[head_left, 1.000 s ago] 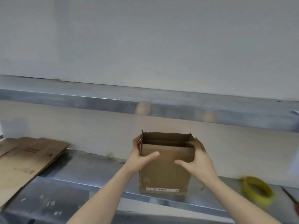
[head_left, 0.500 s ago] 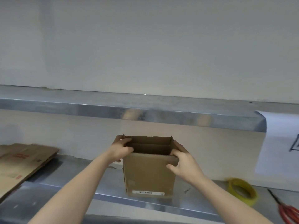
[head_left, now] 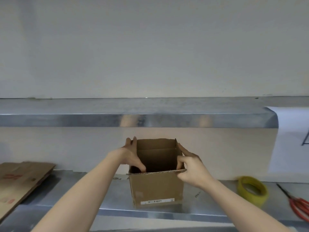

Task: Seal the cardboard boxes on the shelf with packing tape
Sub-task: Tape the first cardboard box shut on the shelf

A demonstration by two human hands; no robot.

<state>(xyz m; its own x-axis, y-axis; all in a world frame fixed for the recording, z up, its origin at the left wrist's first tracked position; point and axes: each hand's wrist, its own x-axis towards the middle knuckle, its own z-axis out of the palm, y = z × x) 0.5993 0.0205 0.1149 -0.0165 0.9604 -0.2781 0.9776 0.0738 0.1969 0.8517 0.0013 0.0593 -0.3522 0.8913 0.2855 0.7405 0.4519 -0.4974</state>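
Cardboard box [head_left: 157, 188] on steel shelf [head_left: 83, 190], white label [head_left: 157, 201] (print unreadable), left hand [head_left: 132, 156] and right hand [head_left: 192, 168] gripping its side walls, yellow tape roll [head_left: 247, 200] beside, pale wall [head_left: 150, 47] behind.

We see steel shelf [head_left: 80, 191]. On it, left to right: flattened cardboard [head_left: 21, 180] at left end; open cardboard box [head_left: 157, 188] upright near front edge; yellow tape roll [head_left: 252, 190]; red-handled scissors [head_left: 299, 206] just beside roll, far right.

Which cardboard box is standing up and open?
The box in the middle, gripped by the left hand and right hand: upright, top open. The flattened cardboard at the left lies flat.
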